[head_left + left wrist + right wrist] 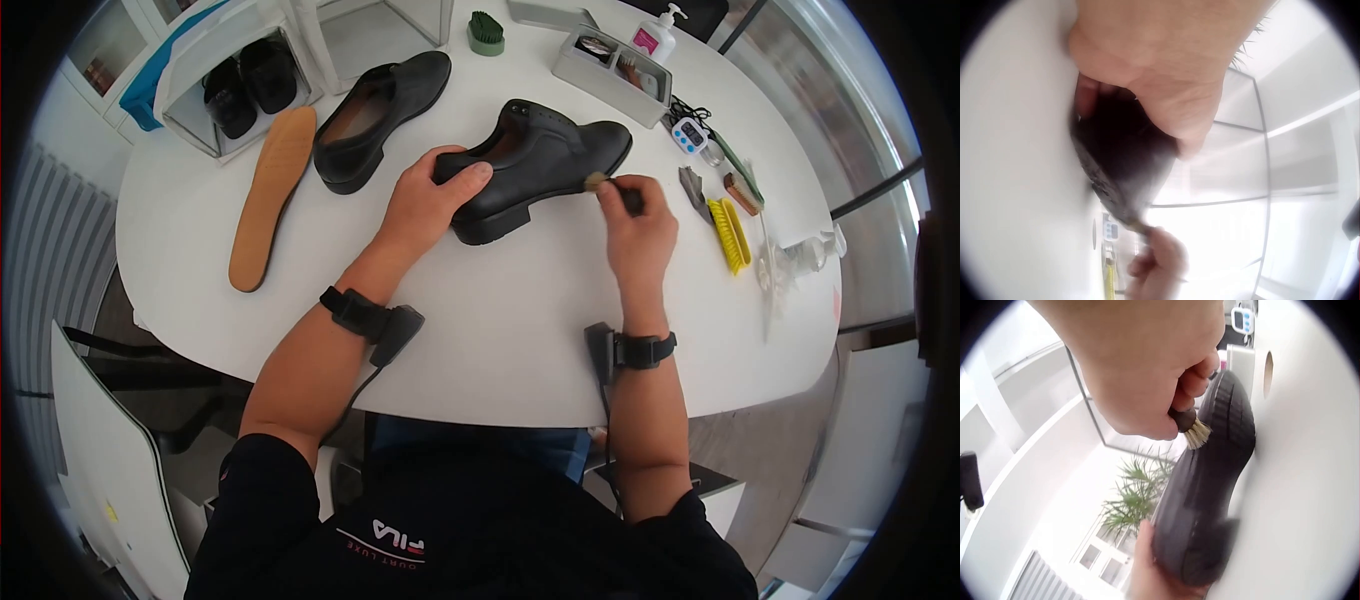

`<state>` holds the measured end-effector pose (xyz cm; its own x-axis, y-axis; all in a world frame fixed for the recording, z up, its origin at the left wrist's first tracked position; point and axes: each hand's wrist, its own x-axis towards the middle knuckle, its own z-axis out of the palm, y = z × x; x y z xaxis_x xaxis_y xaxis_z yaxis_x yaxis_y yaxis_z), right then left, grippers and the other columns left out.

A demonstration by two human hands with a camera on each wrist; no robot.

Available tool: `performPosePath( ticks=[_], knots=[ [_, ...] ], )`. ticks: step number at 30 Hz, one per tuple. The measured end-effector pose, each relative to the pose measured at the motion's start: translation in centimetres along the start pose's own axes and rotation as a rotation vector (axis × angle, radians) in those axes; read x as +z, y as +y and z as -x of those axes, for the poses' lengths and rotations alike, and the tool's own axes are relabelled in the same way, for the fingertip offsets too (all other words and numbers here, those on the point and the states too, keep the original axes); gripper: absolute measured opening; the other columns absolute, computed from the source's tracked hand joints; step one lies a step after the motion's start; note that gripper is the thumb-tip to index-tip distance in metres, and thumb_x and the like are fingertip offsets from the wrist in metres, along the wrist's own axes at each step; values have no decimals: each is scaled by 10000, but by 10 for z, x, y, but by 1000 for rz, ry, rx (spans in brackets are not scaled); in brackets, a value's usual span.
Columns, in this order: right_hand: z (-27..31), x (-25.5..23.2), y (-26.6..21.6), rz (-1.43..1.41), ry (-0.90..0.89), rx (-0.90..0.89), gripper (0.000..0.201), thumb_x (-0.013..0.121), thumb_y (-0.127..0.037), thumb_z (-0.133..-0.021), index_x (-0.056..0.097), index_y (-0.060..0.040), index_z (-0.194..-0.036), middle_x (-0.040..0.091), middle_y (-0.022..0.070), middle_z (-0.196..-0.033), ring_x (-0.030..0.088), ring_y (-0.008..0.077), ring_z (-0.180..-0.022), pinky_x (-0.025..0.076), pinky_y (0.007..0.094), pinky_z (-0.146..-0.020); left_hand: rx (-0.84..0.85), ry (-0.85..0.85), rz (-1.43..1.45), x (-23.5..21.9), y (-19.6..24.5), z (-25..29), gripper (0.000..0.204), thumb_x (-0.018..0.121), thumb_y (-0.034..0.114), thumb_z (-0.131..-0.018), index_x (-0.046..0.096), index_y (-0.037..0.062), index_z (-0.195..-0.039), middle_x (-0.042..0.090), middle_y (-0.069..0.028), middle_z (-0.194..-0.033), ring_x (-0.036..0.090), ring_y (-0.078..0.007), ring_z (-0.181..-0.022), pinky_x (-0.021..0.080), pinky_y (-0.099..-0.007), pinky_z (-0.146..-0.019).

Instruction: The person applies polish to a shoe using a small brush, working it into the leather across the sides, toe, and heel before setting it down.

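A black leather dress shoe is tipped partly on its side over the white table, toe to the right. My left hand grips its heel end, thumb over the upper and fingers hidden behind. With my right hand I hold a small dark-handled brush with pale bristles. In the right wrist view those bristles meet the edge between sole and upper, near the forefoot. Another black shoe stands upright behind my left hand. To its left lies a tan insole.
A white box with two dark items sits back left. A green brush stands at the back. Toward the right are a grey organizer, a pump bottle, a timer, a yellow brush and crumpled plastic.
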<state>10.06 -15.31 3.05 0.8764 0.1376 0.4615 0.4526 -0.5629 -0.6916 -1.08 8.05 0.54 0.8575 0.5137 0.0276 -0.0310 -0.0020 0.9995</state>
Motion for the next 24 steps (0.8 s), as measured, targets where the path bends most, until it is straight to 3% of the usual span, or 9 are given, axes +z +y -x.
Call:
performPosePath(
  ticks=[2, 6, 8, 10, 11, 16, 18, 20, 24],
  knots=[
    [-10, 3, 22, 30, 158, -60, 256, 830, -323, -906, 744, -93, -980, 744, 106, -762, 732, 311, -694, 560, 390, -669, -39, 5, 0, 0, 0, -1, 623, 835, 422, -905, 669, -54, -1272, 726, -103, -1080, 675, -155, -955, 549, -293, -857],
    [-8, 5, 22, -51, 162, -4, 222, 831, -289, -907, 750, -99, -989, 745, 94, -761, 725, 301, -689, 562, 385, -675, -35, -7, -3, -2, -4, -3, 627, 836, 425, -903, 669, -54, -1271, 724, -102, -1076, 673, -152, -951, 548, -296, -849],
    [5, 4, 3, -113, -67, 8, 203, 835, -246, -904, 747, -87, -993, 737, 96, -771, 719, 271, -692, 558, 368, -677, -42, 1, 1, -2, -3, -3, 633, 837, 428, -902, 667, -56, -1274, 725, -103, -1077, 674, -154, -955, 550, -297, -857],
    [13, 9, -5, -269, -215, -208, 206, 844, -219, -895, 741, -69, -992, 713, 91, -748, 686, 226, -660, 546, 345, -658, -22, -14, 7, -4, -8, -4, 606, 827, 413, -925, 661, -33, -1300, 710, -88, -1097, 666, -140, -951, 548, -285, -817],
    [20, 6, -11, -266, -349, -153, 229, 853, -224, -886, 733, -55, -984, 695, 85, -735, 654, 194, -639, 530, 319, -645, -4, -28, 13, -5, -10, -5, 580, 816, 398, -947, 656, -10, -1327, 694, -72, -1117, 658, -125, -947, 546, -272, -778],
    [11, 5, -9, -270, -201, -172, 242, 857, -224, -882, 739, -49, -1000, 699, 61, -730, 635, 165, -631, 514, 290, -635, 33, -28, -12, -4, -6, -1, 616, 834, 405, -922, 655, -38, -1311, 717, -98, -1115, 675, -154, -982, 555, -292, -861],
    [4, -2, -9, -214, -81, 109, 244, 850, -226, -891, 741, -48, -1018, 709, 60, -740, 645, 176, -638, 531, 297, -656, 65, -21, -9, -3, -2, 1, 635, 844, 412, -903, 660, -59, -1286, 735, -113, -1093, 689, -164, -977, 559, -299, -883],
    [6, 2, -1, -225, -51, 81, 241, 836, -231, -909, 740, -45, -1028, 722, 70, -754, 669, 191, -645, 542, 302, -662, 97, -29, -96, -1, 5, 5, 647, 851, 403, -895, 652, -65, -1295, 740, -115, -1100, 692, -159, -984, 558, -296, -896],
    [18, 6, -11, -295, -219, -120, 220, 826, -233, -928, 736, -51, -1014, 730, 88, -759, 701, 206, -655, 538, 303, -640, 119, -51, -193, -3, 4, 6, 635, 838, 331, -924, 612, -53, -1377, 722, -111, -1176, 668, -151, -1065, 535, -298, -956]
  ],
)
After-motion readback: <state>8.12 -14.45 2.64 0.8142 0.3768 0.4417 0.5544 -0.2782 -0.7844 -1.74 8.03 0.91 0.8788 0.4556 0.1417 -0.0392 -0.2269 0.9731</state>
